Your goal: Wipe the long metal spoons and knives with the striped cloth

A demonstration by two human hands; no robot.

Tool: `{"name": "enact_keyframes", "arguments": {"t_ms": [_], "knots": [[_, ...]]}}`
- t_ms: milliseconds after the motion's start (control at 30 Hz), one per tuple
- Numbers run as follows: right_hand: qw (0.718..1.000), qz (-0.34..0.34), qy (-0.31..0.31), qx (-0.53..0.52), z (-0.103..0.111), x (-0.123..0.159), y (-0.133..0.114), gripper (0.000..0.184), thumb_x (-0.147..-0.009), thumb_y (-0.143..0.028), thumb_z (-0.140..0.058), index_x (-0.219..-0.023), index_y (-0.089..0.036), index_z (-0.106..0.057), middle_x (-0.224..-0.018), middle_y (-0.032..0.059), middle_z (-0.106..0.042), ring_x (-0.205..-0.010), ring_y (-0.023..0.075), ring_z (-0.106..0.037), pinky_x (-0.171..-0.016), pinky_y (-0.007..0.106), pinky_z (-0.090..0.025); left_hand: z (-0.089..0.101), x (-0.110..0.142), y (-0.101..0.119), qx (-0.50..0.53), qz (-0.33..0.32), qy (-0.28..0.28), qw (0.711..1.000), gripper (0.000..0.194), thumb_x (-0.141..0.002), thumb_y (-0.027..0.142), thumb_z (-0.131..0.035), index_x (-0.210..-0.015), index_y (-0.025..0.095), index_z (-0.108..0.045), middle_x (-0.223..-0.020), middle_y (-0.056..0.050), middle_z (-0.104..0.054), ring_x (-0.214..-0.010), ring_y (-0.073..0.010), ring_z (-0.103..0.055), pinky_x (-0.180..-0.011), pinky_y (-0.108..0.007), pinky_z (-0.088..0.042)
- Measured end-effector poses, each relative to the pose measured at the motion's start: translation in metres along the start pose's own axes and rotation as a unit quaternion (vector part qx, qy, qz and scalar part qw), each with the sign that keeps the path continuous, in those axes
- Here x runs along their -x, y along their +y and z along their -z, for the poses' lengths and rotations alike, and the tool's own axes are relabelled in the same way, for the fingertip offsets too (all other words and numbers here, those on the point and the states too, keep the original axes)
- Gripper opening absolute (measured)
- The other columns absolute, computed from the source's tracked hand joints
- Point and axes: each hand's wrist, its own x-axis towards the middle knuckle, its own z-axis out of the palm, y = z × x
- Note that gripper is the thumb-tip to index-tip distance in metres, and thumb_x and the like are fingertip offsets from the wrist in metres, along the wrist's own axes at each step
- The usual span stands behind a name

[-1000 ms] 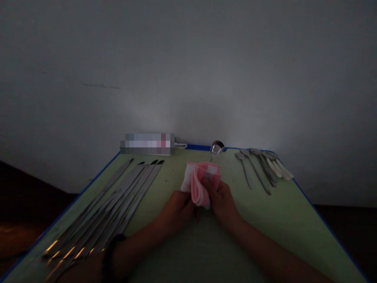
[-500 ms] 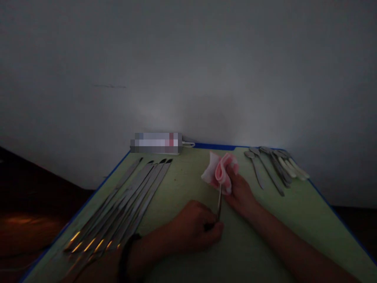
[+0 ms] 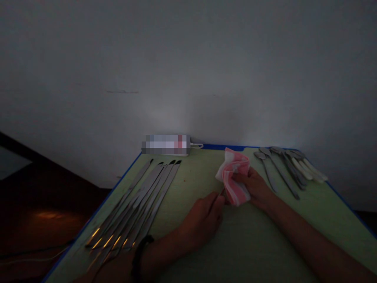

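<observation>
Head view shows us partway through handling one piece, as we judge it: our left hand [image 3: 206, 218] is curled closed around a thin metal handle [image 3: 221, 192], and our right hand [image 3: 260, 188] grips a folded pink-and-white cloth [image 3: 236, 191], its thumb pressed on top. The handle runs from the left fist to the cloth just beside it; its far end is out of sight, so we cannot tell how much of it has been covered. This piece is not yet laid down. Left of our left hand, long knives [image 3: 146, 188] lie side by side on the green tabletop [image 3: 196, 181]; to the right of our right hand lie spoons [image 3: 281, 174] and some white-handled pieces [image 3: 315, 170]. Neither hand grasps any of these, and which are finished and which are left, we cannot tell. Beyond both hands, near the far edge, sits a blurred pale block [image 3: 167, 144].
</observation>
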Motion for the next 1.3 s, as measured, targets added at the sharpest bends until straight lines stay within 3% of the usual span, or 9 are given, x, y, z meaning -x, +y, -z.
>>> {"name": "enact_keyframes", "arguments": {"t_ms": [167, 300, 433, 600, 700, 800, 1033, 1200, 1300], "knots": [[0.976, 0.124, -0.03, 0.177, 0.011, -0.005, -0.003, 0.022, -0.067, -0.032, -0.069, -0.081, -0.017, -0.063, -0.075, -0.0004, -0.064, -0.065, 0.0122, -0.055, -0.062, 0.026, -0.043, 0.008, -0.004, 0.005, -0.087, -0.01, -0.01, 0.996, 0.032, -0.091, 0.034, -0.034, -0.075, 0.018, -0.056, -0.068, 0.001, -0.055, -0.066, -0.0137, -0.052, -0.063, -0.024, -0.039], [0.956, 0.174, -0.012, 0.236, 0.016, -0.006, -0.008, 0.02, -0.073, -0.036, -0.062, -0.08, -0.017, -0.065, -0.075, -0.0001, -0.064, -0.067, 0.0128, -0.054, -0.064, 0.026, -0.041, 0.012, -0.004, 0.003, -0.032, 0.034, -0.051, 0.998, 0.036, -0.092, 0.04, -0.031, -0.082, 0.017, -0.058, -0.054, 0.005, -0.043, -0.05, -0.011, -0.042, -0.049, -0.021, -0.033], [0.971, 0.172, 0.036, 0.16, 0.001, -0.001, -0.006, 0.028, -0.074, -0.043, -0.059, -0.072, -0.016, -0.063, -0.065, -0.0006, -0.059, -0.058, 0.0109, -0.048, -0.056, 0.024, -0.038, 0.011, -0.006, 0.0, 0.029, 0.055, -0.066, 0.996, 0.04, -0.091, 0.046, -0.033, -0.082, 0.016, -0.058, -0.05, 0.008, -0.034, -0.045, -0.0091, -0.034, -0.042, -0.019, -0.025], [0.987, 0.095, 0.113, -0.066, -0.03, 0.01, 0.008, 0.036, -0.074, -0.054, -0.054, -0.073, -0.018, -0.056, -0.059, -0.0027, -0.053, -0.049, 0.0089, -0.044, -0.048, 0.022, -0.036, 0.005, -0.009, 0.0, 0.04, 0.037, -0.038, 0.998, 0.042, -0.091, 0.046, -0.033, -0.077, 0.016, -0.058, -0.05, 0.007, -0.036, -0.044, -0.0084, -0.033, -0.043, -0.019, -0.026], [0.988, 0.041, 0.115, -0.092, -0.041, 0.018, 0.016, 0.041, -0.073, -0.059, -0.053, -0.064, -0.019, -0.05, -0.049, -0.0048, -0.046, -0.041, 0.0076, -0.038, -0.04, 0.021, -0.03, 0.003, -0.009, -0.002, 0.04, 0.035, -0.035, 0.998, 0.041, -0.091, 0.046, -0.034, -0.076, 0.016, -0.057, -0.05, 0.007, -0.037, -0.045, -0.0089, -0.035, -0.044, -0.019, -0.027], [0.993, 0.03, 0.088, -0.071, -0.044, 0.022, 0.022, 0.045, -0.073, -0.062, -0.05, -0.063, -0.019, -0.049, -0.046, -0.0043, -0.047, -0.038, 0.0081, -0.039, -0.037, 0.021, -0.027, 0.003, -0.01, -0.005, 0.027, 0.028, -0.027, 0.999, 0.04, -0.091, 0.045, -0.034, -0.075, 0.016, -0.057, -0.052, 0.006, -0.038, -0.047, -0.0096, -0.037, -0.045, -0.02, -0.029], [0.986, 0.127, 0.072, 0.079, -0.022, 0.005, 0.016, 0.04, -0.075, -0.055, -0.052, -0.074, -0.015, -0.059, -0.06, 0.0006, -0.058, -0.051, 0.0111, -0.048, -0.046, 0.022, -0.035, 0.006, -0.014, 0.002, -0.012, 0.042, -0.028, 0.999, 0.043, -0.091, 0.046, -0.032, -0.076, 0.016, -0.059, -0.051, 0.006, -0.038, -0.047, -0.0104, -0.037, -0.046, -0.02, -0.029], [0.919, 0.285, 0.114, 0.246, 0.002, -0.002, -0.007, 0.03, -0.079, -0.042, -0.054, -0.095, -0.019, -0.064, -0.088, 0.0055, -0.067, -0.082, 0.0191, -0.059, -0.074, 0.029, -0.042, 0.004, -0.011, 0.006, -0.024, 0.053, -0.031, 0.998, 0.042, -0.089, 0.048, -0.035, -0.076, 0.016, -0.059, -0.051, 0.007, -0.038, -0.047, -0.0101, -0.037, -0.045, -0.02, -0.027], [0.916, 0.296, 0.099, 0.253, 0.004, -0.003, -0.008, 0.03, -0.081, -0.041, -0.051, -0.099, -0.021, -0.064, -0.092, 0.0043, -0.067, -0.085, 0.0185, -0.059, -0.077, 0.029, -0.042, 0.007, -0.011, 0.003, -0.015, 0.052, -0.04, 0.998, 0.043, -0.089, 0.048, -0.034, -0.074, 0.016, -0.058, -0.051, 0.007, -0.038, -0.046, -0.0097, -0.036, -0.045, -0.02, -0.027]]}}
